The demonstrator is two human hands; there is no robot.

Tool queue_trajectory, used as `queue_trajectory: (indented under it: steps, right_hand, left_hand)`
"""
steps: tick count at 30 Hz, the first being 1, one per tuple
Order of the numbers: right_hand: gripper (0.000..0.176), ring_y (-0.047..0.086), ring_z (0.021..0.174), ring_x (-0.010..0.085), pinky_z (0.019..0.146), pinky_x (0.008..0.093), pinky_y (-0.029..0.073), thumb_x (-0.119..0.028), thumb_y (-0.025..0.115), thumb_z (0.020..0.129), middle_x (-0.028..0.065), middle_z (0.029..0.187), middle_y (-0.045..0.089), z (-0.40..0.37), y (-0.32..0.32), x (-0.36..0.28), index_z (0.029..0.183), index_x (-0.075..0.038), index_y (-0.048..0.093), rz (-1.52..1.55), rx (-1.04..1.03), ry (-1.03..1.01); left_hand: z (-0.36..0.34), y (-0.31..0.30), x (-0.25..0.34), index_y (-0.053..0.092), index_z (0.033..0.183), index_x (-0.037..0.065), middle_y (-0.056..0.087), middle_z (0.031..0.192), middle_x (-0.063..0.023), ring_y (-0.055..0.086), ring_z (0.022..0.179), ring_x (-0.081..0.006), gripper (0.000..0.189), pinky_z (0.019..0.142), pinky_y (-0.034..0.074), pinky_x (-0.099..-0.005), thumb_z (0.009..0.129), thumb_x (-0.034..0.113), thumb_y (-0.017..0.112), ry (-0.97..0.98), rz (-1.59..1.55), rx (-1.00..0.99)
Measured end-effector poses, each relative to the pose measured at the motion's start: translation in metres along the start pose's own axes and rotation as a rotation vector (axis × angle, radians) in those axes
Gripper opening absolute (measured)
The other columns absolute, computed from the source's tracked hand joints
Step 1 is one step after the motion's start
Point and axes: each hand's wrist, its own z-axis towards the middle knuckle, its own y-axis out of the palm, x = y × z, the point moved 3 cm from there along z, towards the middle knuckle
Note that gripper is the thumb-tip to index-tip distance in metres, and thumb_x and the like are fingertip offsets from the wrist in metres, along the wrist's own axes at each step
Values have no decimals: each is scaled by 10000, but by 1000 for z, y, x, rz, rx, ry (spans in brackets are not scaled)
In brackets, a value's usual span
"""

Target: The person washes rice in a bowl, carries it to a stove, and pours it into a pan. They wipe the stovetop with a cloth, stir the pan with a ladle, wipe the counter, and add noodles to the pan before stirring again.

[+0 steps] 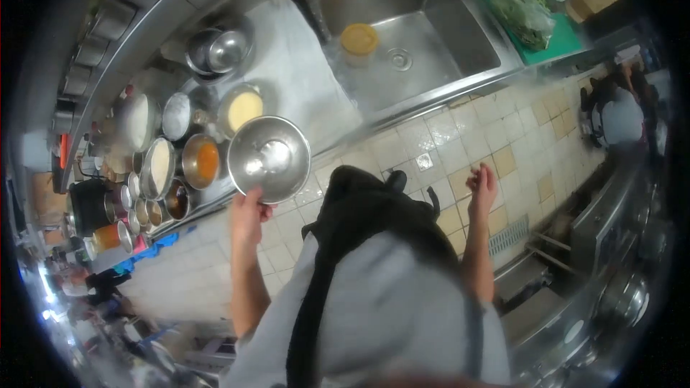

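My left hand [248, 217] is closed on the near rim of a round steel mixing bowl [269, 158], fingers under it and thumb at the edge. The bowl's shiny inside faces up, with no food visible in it. Just beyond the bowl, on the counter, is a bowl of pale yellow food [245, 111]. A bowl with an orange mixture [208, 162] stands to its left. Over the tiled floor on my right side hangs my right hand [483, 188], its fingers loosely bent and apart, holding nothing.
A steel sink [445, 43] holds a lidded yellow container [359, 40]. White cloth [298, 65] covers part of the counter. Stacked steel bowls [227, 50] stand at the back. Bagged greens [528, 21] lie on a green board [564, 42]. Another person [622, 115] is at far right.
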Motion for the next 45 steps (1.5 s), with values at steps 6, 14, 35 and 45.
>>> queue_trajectory:
  steps: [6, 14, 35, 45]
  right_hand:
    - [318, 625, 759, 135, 669, 259, 512, -230, 538, 995, 81, 963, 672, 83, 106, -70, 1226, -17, 589, -276, -303, -110]
    - [331, 621, 774, 128, 671, 273, 517, -255, 531, 995, 66, 950, 667, 142, 219, -97, 1211, -14, 597, -285, -387, -43]
    - [366, 615, 782, 157, 649, 342, 529, -398, 567, 971, 69, 964, 651, 437, 499, -70, 1113, -61, 566, -80, -687, 449]
    - [147, 559, 605, 94, 481, 261, 460, -231, 607, 946, -5, 753, 591, 462, 548, -52, 911, -106, 540, 355, -506, 549]
  left_hand:
    - [29, 45, 31, 573, 999, -25, 642, 691, -105, 496, 488, -109, 266, 448, 349, -234, 926, 229, 543, 54, -23, 45]
    - [78, 76, 66, 544, 1074, -95, 672, 830, -156, 658, 627, -190, 351, 494, 462, -265, 946, 231, 519, 105, 151, 8]
    - [56, 281, 96, 403, 1316, -67, 553, 1191, -231, 650, 952, -326, 460, 724, 602, -402, 957, 188, 539, -14, -425, 519]
    - [136, 334, 145, 460, 1284, -51, 557, 1187, -204, 640, 928, -310, 443, 672, 594, -386, 922, 187, 553, -132, -82, 252]
